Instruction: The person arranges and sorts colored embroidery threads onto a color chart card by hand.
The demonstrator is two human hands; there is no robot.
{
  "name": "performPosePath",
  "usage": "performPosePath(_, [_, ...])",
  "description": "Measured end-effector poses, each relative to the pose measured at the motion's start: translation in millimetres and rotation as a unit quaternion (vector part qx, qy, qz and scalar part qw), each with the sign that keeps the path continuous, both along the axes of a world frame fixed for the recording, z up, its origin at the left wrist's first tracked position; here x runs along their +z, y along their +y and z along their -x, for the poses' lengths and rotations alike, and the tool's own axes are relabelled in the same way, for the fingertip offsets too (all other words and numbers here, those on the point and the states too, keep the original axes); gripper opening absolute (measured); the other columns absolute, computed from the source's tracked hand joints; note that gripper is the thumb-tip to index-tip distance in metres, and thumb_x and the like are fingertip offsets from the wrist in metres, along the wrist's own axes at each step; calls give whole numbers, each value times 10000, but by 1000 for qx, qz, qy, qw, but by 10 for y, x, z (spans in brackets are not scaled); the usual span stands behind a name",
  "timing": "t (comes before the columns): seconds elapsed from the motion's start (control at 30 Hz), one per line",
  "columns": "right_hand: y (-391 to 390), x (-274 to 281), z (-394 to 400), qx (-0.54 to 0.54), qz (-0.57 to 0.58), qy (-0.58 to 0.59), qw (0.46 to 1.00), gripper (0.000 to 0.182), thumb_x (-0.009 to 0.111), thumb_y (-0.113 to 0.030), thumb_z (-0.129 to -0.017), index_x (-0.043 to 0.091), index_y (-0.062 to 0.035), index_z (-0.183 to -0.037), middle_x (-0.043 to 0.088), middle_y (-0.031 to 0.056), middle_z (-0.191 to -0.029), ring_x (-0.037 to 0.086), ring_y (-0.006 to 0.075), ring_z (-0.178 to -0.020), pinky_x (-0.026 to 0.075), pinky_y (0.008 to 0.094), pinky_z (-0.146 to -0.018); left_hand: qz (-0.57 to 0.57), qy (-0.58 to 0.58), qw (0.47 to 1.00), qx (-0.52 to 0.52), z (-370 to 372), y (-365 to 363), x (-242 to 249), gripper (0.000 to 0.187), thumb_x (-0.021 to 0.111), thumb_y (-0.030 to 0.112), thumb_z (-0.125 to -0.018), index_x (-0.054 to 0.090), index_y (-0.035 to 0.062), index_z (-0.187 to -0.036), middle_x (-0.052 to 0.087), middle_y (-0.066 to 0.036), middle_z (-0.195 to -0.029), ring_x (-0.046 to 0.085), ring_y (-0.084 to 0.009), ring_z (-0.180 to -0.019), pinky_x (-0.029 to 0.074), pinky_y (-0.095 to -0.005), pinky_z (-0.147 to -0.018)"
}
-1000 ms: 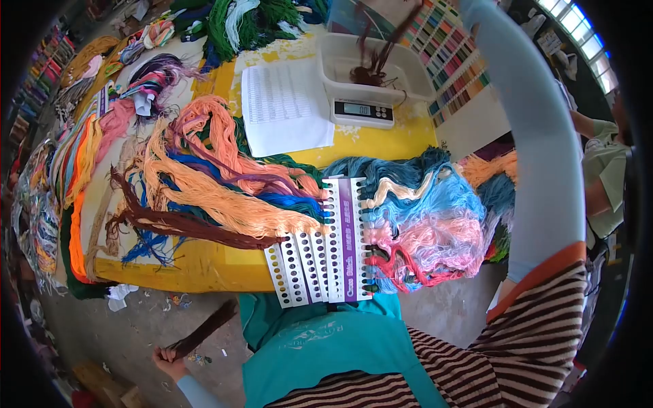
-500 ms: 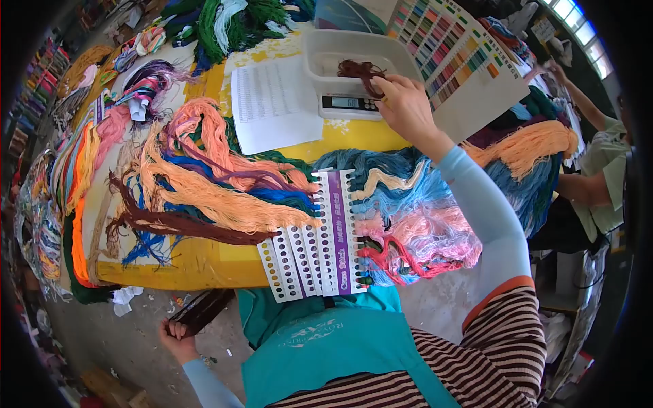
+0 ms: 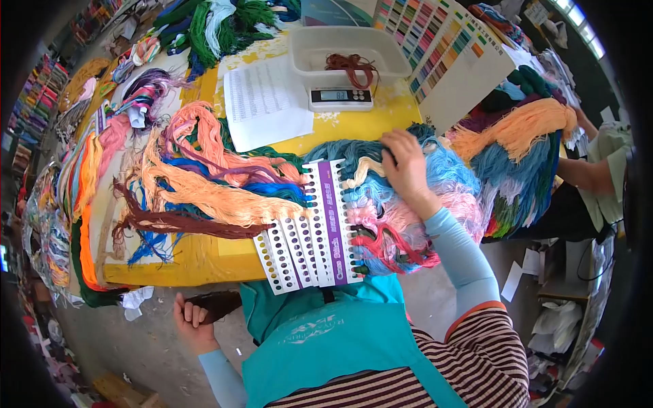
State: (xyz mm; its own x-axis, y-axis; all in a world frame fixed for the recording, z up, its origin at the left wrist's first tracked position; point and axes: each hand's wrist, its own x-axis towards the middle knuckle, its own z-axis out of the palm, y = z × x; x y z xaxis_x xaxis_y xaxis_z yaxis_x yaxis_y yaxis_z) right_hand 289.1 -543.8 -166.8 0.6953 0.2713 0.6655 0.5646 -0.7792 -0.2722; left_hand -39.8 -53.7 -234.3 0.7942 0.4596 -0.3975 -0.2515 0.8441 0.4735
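My right hand [image 3: 406,166], fingers apart and holding nothing, is over the dark teal and light blue thread [image 3: 445,166] right of the punched cards. Below the table's front edge, my left hand [image 3: 194,323] has curled fingers around or beside a dark brown bundle of thread [image 3: 221,303], partly hidden under the edge. A reddish-brown bunch of thread [image 3: 350,66] lies in the clear plastic tub [image 3: 309,42], one loop hanging over its rim. The tub rests on a digital scale [image 3: 340,107] with its display lit. White and purple punched cards [image 3: 331,224] hold several thread colours.
A printed sheet [image 3: 265,109] lies left of the scale. A colour chart [image 3: 469,75] stands at the back right. Dark green thread [image 3: 204,30] is piled at the back. At the right, another person's arm [image 3: 585,173] shows beside hanging thread.
My right hand has let go of the thread in the tub and moved down toward me over the blue thread. My left hand has shifted slightly right. The display reading has changed.
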Motion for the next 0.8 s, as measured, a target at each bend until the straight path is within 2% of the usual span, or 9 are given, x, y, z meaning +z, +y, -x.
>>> performPosePath(0.03, [2,-117,21,-7,19,13,1000,226,651,-53,-771,664,-41,-996,660,121,-1047,589,320,-1077,461,420,-919,-10,-23,999,-20,-82,-109,75,390,397,281,-1045,556,73,-1334,342,50,-545,288,-50,-399,285,-219,-403])
performPosePath(0.13, [15,-99,-23,-22,3,6,1000,202,649,-59,-771,669,-47,-971,665,108,-1016,597,300,-1041,465,409,-884,-46,-48,994,-85,-325,-398,312,460,340,279,-1063,351,106,-1489,333,49,-570,286,-48,-417,301,-208,-435])
performPosePath(0.2, [6,-117,-19,-24,-6,21,999,159,649,-62,-768,675,-51,-924,672,99,-966,607,284,-986,470,404,-839,-85,-96,983,-132,-491,-549,353,468,343,272,-1058,333,121,-1501,366,38,-618,311,-49,-463,317,-214,-475])
performPosePath(0.23, [-2,-135,-26,-23,-8,19,1000,144,652,-65,-765,678,-52,-906,674,95,-947,610,281,-967,471,400,-820,-97,-124,975,-159,-578,-623,373,467,369,281,-1047,355,129,-1488,409,14,-701,381,-82,-576,376,-250,-577])
performPosePath(0.3, [-14,-149,-27,-24,-12,17,1000,130,655,-68,-762,681,-52,-888,676,91,-927,612,279,-947,471,397,-801,-71,-5,994,-77,-737,-933,454,433,402,301,-1033,425,127,-1429,408,-1,-752,416,-123,-684,404,-292,-679])
performPosePath(0.33, [-13,-153,-25,-25,-17,12,999,123,656,-69,-761,681,-51,-881,676,92,-918,613,281,-939,472,395,-793,-86,-13,990,-107,-752,-919,334,380,416,330,-1028,502,124,-1335,509,-16,-854,509,-161,-827,436,-337,-776])
performPosePath(0.43, [-21,-158,-18,-30,-29,8,999,119,659,-67,-760,681,-50,-875,675,93,-913,613,285,-933,472,394,-781,-141,24,978,-154,-875,-1022,269,377,448,361,-1015,571,73,-1223,613,-51,-1063,570,-204,-1074,473,-345,-819])
performPosePath(0.67, [-2,-112,4,-24,-41,-4,999,143,670,-59,-755,677,-41,-897,668,98,-958,602,293,-961,483,390,-829,-155,91,970,-162,-987,-1059,356,347,469,351,-1010,581,59,-1162,624,-38,-1016,596,-177,-1027,485,-303,-756])
performPosePath(0.8, [19,79,-34,-32,-5,-29,999,220,693,-84,-750,668,-55,-966,642,114,-1084,566,320,-1092,471,424,-901,-192,132,959,-159,-1033,-1158,443,306,489,346,-1001,596,87,-1122,637,-14,-988,615,-164,-1001,485,-281,-725])
